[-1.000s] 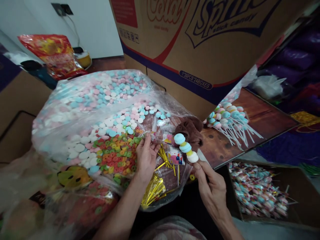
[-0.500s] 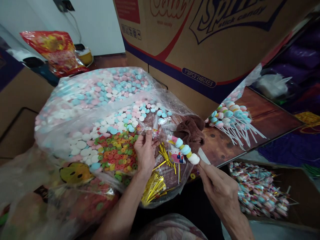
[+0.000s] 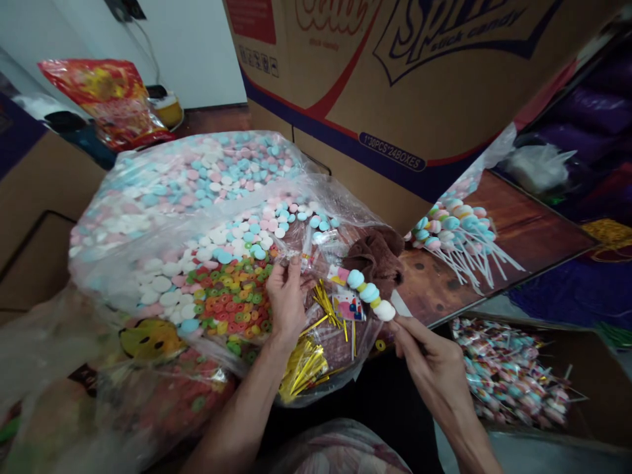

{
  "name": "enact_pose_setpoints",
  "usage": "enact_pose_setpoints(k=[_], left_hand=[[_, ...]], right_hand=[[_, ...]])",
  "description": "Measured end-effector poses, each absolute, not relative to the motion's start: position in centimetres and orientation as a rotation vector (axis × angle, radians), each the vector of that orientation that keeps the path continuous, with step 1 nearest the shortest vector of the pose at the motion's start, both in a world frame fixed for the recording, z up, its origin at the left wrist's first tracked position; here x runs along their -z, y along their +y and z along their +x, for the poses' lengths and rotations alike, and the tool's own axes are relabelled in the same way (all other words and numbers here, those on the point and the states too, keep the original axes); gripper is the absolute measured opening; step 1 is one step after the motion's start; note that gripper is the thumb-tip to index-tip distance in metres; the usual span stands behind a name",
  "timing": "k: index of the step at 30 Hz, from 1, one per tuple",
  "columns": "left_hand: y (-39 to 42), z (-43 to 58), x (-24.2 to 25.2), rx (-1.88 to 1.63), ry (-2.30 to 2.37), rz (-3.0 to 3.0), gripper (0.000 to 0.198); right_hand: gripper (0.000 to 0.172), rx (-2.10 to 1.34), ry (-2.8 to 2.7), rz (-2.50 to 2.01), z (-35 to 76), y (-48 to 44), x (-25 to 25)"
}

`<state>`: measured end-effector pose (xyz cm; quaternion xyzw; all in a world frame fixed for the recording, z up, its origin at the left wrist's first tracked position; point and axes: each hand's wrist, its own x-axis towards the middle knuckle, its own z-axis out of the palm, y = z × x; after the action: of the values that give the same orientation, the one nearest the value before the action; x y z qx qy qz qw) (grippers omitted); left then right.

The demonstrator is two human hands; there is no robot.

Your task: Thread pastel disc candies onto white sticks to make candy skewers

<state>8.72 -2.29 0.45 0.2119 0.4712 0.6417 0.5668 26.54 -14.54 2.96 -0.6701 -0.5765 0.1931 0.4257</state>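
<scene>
My right hand [image 3: 427, 355] pinches the lower end of a candy stick [image 3: 369, 293]. Blue and white candies with small yellow rings between them are threaded on it, and it slants up and to the left. My left hand [image 3: 287, 296] has its thumb and fingers closed on the edge of a clear plastic wrapper [image 3: 318, 264]. The wrapper's printed part lies by the top of the candy stick; whether the tip is inside it I cannot tell. Below the hands are gold twist ties [image 3: 303, 368] and a printed wrapper [image 3: 348, 305].
A large plastic bag of pastel candies [image 3: 207, 164] spreads left, with colourful ring candies [image 3: 232, 296] in front. A brown cloth [image 3: 375, 260] lies near the big cardboard box [image 3: 345, 85]. Unwrapped candy sticks [image 3: 459, 230] lie right; wrapped ones fill an open box [image 3: 602, 388].
The candy stick has shifted very slightly to the right and up with my right hand, whose fingers have changed their hold a little. My left hand stays nearly in place.
</scene>
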Motion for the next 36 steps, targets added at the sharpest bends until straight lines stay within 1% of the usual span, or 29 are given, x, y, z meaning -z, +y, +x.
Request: enact_pose_setpoints(k=[4, 12, 16, 20, 25, 29, 33, 36], left_hand=[[-2.4, 8.7, -0.3, -1.45, 1.131, 0.518, 0.042], [-2.3, 8.8, -0.4, -1.449, 1.105, 0.413, 0.042], [-2.4, 8.9, -0.5, -1.447, 1.099, 0.421, 0.043], [-2.4, 8.8, -0.6, -1.421, 1.087, 0.475, 0.043], [-2.1, 8.4, -0.2, -1.433, 1.119, 0.595, 0.04], [-2.1, 8.6, 0.0, -1.437, 1.153, 0.606, 0.042], [-2.3, 8.9, 0.0, -1.453, 1.159, 0.556, 0.041], [-2.3, 9.0, 0.0, -1.433, 1.151, 0.52, 0.042]], right_hand=[[0.032, -0.515, -1.451, -1.682, 26.7, -14.4, -2.6], [0.022, -0.106, -1.659, -1.632, 26.5, -14.6, -2.6], [0.022, 0.01, -1.721, -1.657, 26.7, -14.7, -2.3], [0.025, 0.053, -1.814, -1.614, 27.5, -14.5, -2.5], [0.025, 0.234, -1.904, -1.585, 28.6, -14.3, -3.1], [0.022, 0.245, -1.871, -1.592, 28.5, -14.3, -2.9], [0.016, 0.185, -1.751, -1.603, 27.6, -14.4, -2.3], [0.016, 0.143, -1.729, -1.604, 27.2, -14.4, -2.3]])
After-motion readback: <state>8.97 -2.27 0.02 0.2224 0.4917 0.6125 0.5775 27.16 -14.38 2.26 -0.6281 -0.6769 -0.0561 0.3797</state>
